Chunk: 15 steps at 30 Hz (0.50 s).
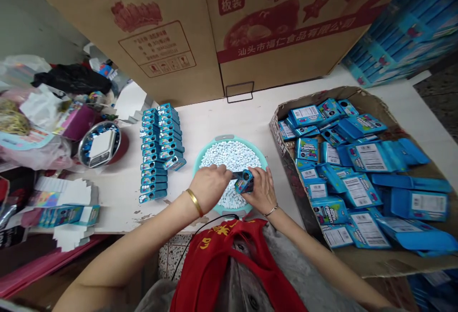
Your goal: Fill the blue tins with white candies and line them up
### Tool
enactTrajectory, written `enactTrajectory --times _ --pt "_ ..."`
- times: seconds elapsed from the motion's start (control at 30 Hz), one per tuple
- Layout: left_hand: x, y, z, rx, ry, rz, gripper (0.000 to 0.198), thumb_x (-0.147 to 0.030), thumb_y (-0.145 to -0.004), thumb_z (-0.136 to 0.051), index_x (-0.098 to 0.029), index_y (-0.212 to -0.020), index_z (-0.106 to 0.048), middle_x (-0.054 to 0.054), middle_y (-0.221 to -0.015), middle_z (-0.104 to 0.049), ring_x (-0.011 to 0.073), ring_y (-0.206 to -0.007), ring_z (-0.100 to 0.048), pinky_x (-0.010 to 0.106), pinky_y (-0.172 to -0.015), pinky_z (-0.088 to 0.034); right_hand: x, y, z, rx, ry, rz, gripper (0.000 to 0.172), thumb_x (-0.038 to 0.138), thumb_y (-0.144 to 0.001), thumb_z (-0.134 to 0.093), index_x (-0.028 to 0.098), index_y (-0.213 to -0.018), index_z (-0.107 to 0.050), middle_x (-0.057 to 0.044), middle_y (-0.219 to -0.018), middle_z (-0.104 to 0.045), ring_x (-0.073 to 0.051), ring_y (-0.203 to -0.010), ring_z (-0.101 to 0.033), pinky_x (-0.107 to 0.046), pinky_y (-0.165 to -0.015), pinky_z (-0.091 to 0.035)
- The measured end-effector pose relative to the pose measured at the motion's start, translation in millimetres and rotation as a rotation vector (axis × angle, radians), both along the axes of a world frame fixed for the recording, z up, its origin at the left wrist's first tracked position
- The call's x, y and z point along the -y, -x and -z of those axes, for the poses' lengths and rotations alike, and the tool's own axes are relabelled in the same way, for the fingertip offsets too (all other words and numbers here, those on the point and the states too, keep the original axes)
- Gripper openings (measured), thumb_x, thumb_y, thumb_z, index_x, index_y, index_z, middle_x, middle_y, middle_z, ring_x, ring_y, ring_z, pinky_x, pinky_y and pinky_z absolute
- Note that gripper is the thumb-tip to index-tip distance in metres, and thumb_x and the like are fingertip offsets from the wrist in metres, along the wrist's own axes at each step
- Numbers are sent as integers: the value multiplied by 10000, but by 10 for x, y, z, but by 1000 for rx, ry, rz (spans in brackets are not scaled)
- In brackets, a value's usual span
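At far left, loose plastic bags (36, 111) heap up beside a steel bowl (86, 152) holding a flat white object (102, 135), unclear what, while flattened blue cartons (67, 215) lie near the white table's (229, 111) edge. Next come two rows of small blue boxes (157, 147) standing on that table, the nearest end box (174, 163) sitting askew, so a stray forearm could knock the rows over. In the middle, a teal basin (205, 157) is heaped with white mints (229, 157) and sits close to the table edge. Left hand (209, 188), gold bangle on the wrist, has its fingers pressed together at the end of a small blue box (244, 182); whether they pinch it is hard to tell. Right hand (260, 190) wraps its fingers around that box, which hangs just above the mints. If the box tilts or the grip slips, contents could drop into the basin or scatter. A dark cable (203, 226) runs near the left forearm and could snag. At right, a cardboard tray (358, 95) holds loose blue packs (372, 157), piled unevenly enough to slide.
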<state>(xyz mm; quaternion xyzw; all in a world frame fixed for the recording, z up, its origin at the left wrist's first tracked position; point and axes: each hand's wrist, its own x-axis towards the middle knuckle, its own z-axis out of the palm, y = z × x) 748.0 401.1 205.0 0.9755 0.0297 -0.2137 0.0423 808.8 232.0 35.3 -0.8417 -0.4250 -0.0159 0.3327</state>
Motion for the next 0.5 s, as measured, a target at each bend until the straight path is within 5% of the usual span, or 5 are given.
enactTrajectory --times 0.1,0.27,0.37,0.5 --pt "-339 91 336 71 -86 -70 230 -112 -900 -394 -176 -1042 -564 92 -932 -582 230 -874 -560 337 -711 -440 81 -75 14 -29 3 35 802 511 -691 -688 166 -1319 -328 -174 -1208 -496 -334 -1145 -489 -544 -980 -409" --pt "-837 202 1229 56 -166 -266 313 -99 -922 -292 -135 -1101 -546 150 -1069 -567 268 -990 -514 389 -797 -437 240 -156 -23 -138 -23 64 947 670 -605 -699 156 -1314 -338 -160 -1134 -555 -317 -1034 -565 -471 -881 -491" --pt "-754 142 1640 69 27 -267 313 -108 -928 -299 -160 -1130 -532 134 -1140 -559 251 -1058 -490 386 -883 -421 298 -161 -96 -232 -46 77 1005 662 -588 -718 155 -1352 -306 -171 -1208 -528 -325 -1089 -551 -477 -909 -482" --pt "-420 39 1922 70 153 -282 311 -79 -889 -368 -165 -1142 -528 119 -1166 -561 240 -1086 -498 363 -890 -433 337 -158 -184 -381 -126 63 938 554 -657 -723 163 -1383 -275 -179 -1315 -452 -322 -1194 -488 -491 -990 -426"
